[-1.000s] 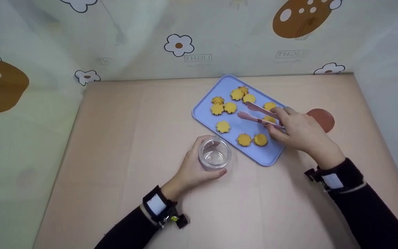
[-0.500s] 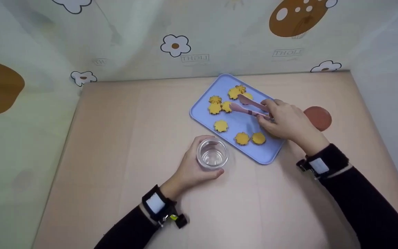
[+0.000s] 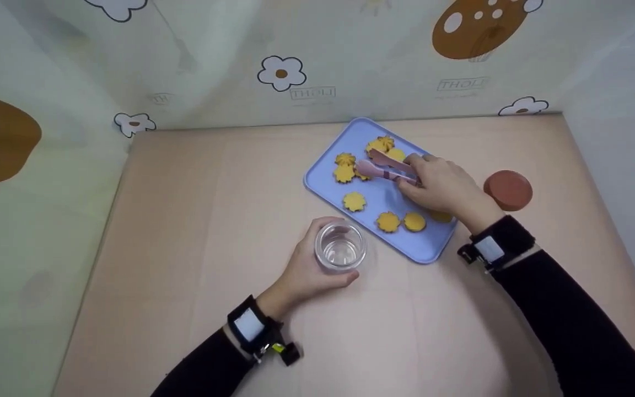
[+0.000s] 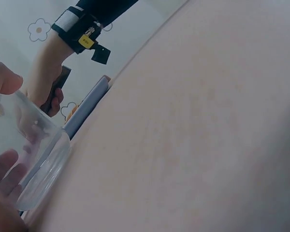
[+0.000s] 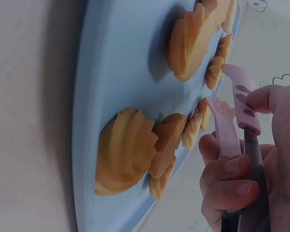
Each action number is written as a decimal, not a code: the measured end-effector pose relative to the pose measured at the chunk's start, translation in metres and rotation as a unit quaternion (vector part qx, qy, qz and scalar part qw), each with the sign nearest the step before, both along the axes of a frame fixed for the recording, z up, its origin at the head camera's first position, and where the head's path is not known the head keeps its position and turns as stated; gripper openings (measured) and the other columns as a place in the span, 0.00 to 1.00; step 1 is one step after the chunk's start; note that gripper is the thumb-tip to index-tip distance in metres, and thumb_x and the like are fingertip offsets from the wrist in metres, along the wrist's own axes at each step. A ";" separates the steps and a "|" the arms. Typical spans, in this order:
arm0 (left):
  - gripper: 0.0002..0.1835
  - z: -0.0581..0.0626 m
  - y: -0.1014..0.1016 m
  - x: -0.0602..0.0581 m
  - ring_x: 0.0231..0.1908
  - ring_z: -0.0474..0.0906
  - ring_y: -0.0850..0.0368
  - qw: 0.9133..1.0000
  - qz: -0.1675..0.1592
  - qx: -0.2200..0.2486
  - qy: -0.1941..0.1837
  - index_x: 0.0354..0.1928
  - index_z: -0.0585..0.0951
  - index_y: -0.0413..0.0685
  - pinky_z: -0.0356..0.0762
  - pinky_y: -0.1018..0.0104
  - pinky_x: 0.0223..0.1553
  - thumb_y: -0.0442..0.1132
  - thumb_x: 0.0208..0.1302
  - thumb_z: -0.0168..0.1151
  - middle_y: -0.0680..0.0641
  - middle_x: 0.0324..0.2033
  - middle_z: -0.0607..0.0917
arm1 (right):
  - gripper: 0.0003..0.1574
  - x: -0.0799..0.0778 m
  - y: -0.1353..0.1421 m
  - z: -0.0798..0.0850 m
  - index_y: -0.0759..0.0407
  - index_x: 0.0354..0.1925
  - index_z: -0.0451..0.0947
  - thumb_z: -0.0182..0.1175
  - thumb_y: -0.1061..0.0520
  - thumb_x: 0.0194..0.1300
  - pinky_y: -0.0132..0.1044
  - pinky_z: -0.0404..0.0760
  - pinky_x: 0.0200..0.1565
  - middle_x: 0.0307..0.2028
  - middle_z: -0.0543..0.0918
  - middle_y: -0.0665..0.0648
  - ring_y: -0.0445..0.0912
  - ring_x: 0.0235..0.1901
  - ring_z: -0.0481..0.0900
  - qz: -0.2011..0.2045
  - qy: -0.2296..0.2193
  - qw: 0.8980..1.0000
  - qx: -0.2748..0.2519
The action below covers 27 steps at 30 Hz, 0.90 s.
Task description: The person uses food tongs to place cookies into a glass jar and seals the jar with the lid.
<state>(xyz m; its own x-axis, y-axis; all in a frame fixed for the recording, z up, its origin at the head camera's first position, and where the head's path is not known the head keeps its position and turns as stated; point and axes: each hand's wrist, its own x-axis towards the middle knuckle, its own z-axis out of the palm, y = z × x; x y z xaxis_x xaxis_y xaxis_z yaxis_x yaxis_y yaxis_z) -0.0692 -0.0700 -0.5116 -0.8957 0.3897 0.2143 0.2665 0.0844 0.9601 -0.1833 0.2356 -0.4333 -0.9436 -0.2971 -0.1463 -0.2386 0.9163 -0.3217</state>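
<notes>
My left hand (image 3: 309, 264) is curled round a clear jar (image 3: 340, 247) that stands upright at the tray's near edge, its mouth uncovered. In the left wrist view the jar (image 4: 31, 154) has thumb and fingers on both sides. My right hand (image 3: 441, 184) grips pink tongs (image 3: 386, 168), whose two tips are apart over the far part of the blue tray (image 3: 317, 187). Close by those tips lie several yellow cookies (image 3: 344, 173). Up close in the right wrist view, the tongs (image 5: 239, 108) have pink ends and dark metal arms, with ridged cookies (image 5: 123, 154) near the tray's rim.
A round reddish-brown lid (image 3: 509, 190) lies on the table (image 3: 213, 220) to the right of the tray. Behind the table hangs a pale curtain (image 3: 213, 71) with flower prints. Nearer cookies (image 3: 388, 222) sit along the tray's front side.
My right hand has moved left over the tray with the tongs, from the right part toward the far-left cookies. The left hand and jar have stayed in place.
</notes>
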 end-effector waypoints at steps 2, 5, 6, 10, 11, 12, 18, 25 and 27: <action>0.50 -0.001 0.000 0.000 0.67 0.79 0.53 1.000 -0.001 0.001 0.004 0.72 0.71 0.48 0.73 0.50 0.74 0.41 0.46 0.89 0.51 0.63 0.84 | 0.38 0.000 -0.001 0.001 0.66 0.68 0.76 0.59 0.38 0.79 0.47 0.75 0.35 0.38 0.80 0.62 0.56 0.36 0.79 -0.003 -0.005 1.000 -0.005; 0.51 -0.002 0.000 -0.001 0.66 0.80 0.53 1.000 -0.002 0.003 0.010 0.72 0.71 0.47 0.73 0.50 0.73 0.41 0.46 0.89 0.51 0.63 0.84 | 0.38 0.000 -0.001 0.001 0.64 0.70 0.77 0.59 0.38 0.78 0.48 0.74 0.35 0.40 0.82 0.62 0.56 0.39 0.79 -0.002 -0.011 1.000 -0.013; 0.51 -0.003 0.000 -0.001 0.66 0.80 0.52 1.000 -0.002 0.003 0.011 0.72 0.71 0.47 0.73 0.50 0.73 0.41 0.46 0.89 0.51 0.63 0.84 | 0.39 -0.001 -0.002 0.002 0.63 0.71 0.77 0.59 0.38 0.78 0.47 0.74 0.35 0.41 0.83 0.62 0.56 0.40 0.79 -0.002 -0.015 1.000 -0.016; 0.50 -0.003 0.000 -0.002 0.66 0.80 0.51 1.000 -0.003 0.005 0.013 0.72 0.71 0.47 0.73 0.49 0.73 0.42 0.47 0.89 0.51 0.62 0.85 | 0.38 0.000 -0.003 0.002 0.62 0.72 0.76 0.61 0.39 0.77 0.44 0.75 0.31 0.40 0.84 0.61 0.54 0.35 0.80 0.000 -0.036 0.999 -0.024; 0.50 -0.003 0.000 -0.002 0.66 0.80 0.51 1.000 -0.003 0.006 0.013 0.72 0.71 0.47 0.73 0.49 0.73 0.42 0.47 0.89 0.51 0.62 0.85 | 0.38 0.000 -0.003 0.002 0.62 0.72 0.77 0.61 0.39 0.77 0.43 0.74 0.30 0.39 0.84 0.61 0.53 0.34 0.80 0.002 -0.040 0.999 -0.025; 0.51 -0.003 0.000 -0.002 0.66 0.80 0.50 1.000 -0.004 0.006 0.013 0.72 0.71 0.47 0.73 0.48 0.74 0.42 0.47 0.89 0.51 0.62 0.84 | 0.38 0.000 -0.003 0.002 0.63 0.72 0.77 0.62 0.40 0.77 0.42 0.74 0.30 0.38 0.84 0.61 0.53 0.33 0.80 0.005 -0.042 0.999 -0.026; 0.51 -0.002 0.000 -0.002 0.66 0.80 0.50 1.000 -0.003 0.009 0.012 0.72 0.71 0.47 0.72 0.49 0.74 0.41 0.46 0.89 0.51 0.63 0.84 | 0.31 0.003 -0.004 0.001 0.63 0.67 0.80 0.63 0.44 0.78 0.41 0.73 0.29 0.32 0.81 0.59 0.51 0.29 0.78 0.021 -0.031 0.999 -0.031; 0.51 -0.001 0.000 -0.001 0.66 0.79 0.53 1.000 0.001 0.004 0.001 0.72 0.72 0.49 0.72 0.49 0.75 0.42 0.45 0.90 0.53 0.63 0.84 | 0.27 0.008 -0.003 -0.003 0.65 0.61 0.81 0.60 0.46 0.78 0.40 0.69 0.25 0.27 0.78 0.58 0.49 0.25 0.74 0.020 -0.009 0.999 -0.044; 0.51 -0.002 0.000 -0.001 0.66 0.80 0.53 1.000 -0.001 0.004 0.002 0.72 0.72 0.48 0.72 0.49 0.74 0.42 0.45 0.90 0.52 0.63 0.84 | 0.27 0.009 -0.002 -0.005 0.65 0.61 0.81 0.59 0.46 0.79 0.40 0.68 0.24 0.27 0.77 0.57 0.48 0.24 0.74 0.018 -0.008 0.999 -0.047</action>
<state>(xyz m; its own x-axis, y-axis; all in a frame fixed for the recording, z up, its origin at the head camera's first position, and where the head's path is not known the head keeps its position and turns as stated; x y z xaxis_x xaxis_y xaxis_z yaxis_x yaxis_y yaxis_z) -0.0702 -0.0702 -0.5136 -0.8940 0.3898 0.2209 0.2702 0.0756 0.9598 -0.1742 0.2336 -0.4383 -0.9298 -0.3436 -0.1318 -0.2645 0.8729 -0.4099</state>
